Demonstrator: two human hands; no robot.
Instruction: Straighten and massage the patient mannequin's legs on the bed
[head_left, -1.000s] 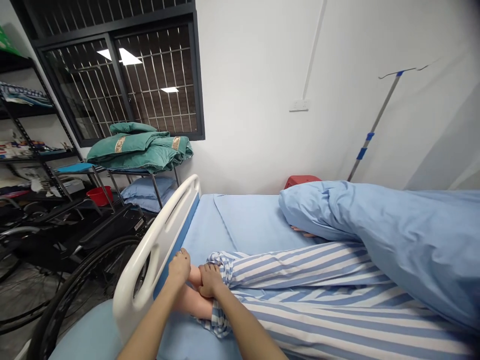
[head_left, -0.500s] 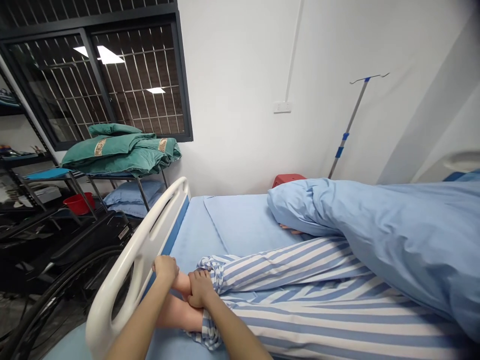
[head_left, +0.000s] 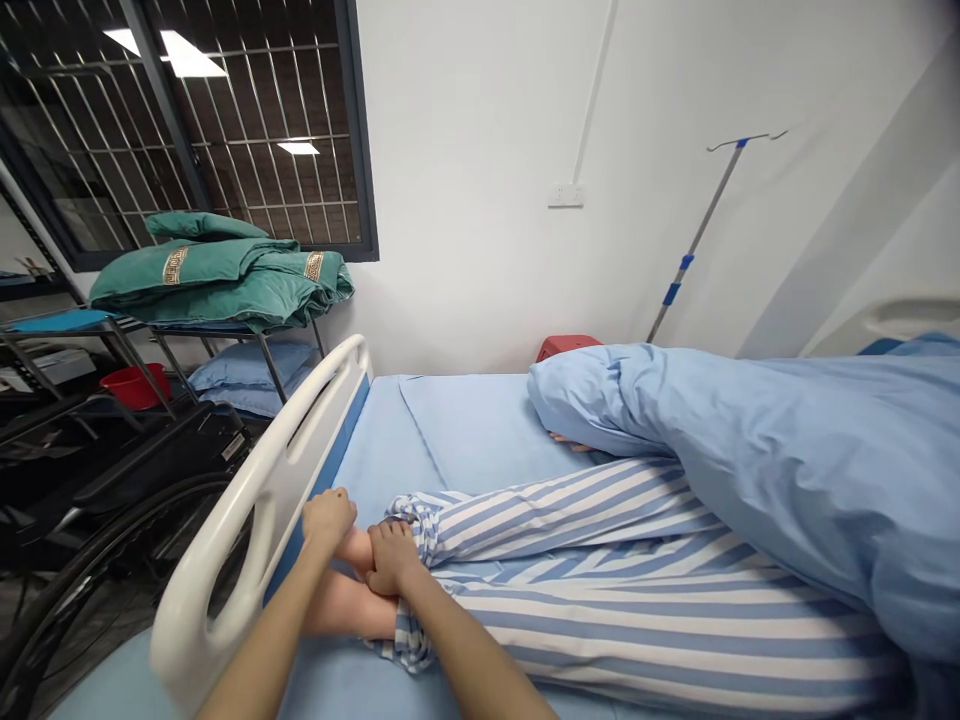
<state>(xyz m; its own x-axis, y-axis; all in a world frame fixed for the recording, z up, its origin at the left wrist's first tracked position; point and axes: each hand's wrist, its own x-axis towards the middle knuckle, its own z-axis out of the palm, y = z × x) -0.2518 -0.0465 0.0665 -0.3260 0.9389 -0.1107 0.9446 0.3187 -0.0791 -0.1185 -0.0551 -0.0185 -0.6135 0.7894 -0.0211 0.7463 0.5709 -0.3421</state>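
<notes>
Bare foot (head_left: 355, 550) resting on the blue bed sheet (head_left: 375, 440), clasped by left hand (head_left: 328, 518) over the toes and right hand (head_left: 393, 558) beside the striped trouser cuff (head_left: 411, 530); soft, yielding limb, judged best held at heel and ankle.

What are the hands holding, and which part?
A lying person's foot: the left hand is over its toe end, and the right hand wraps the ankle, beside the striped trouser cuff.
</notes>
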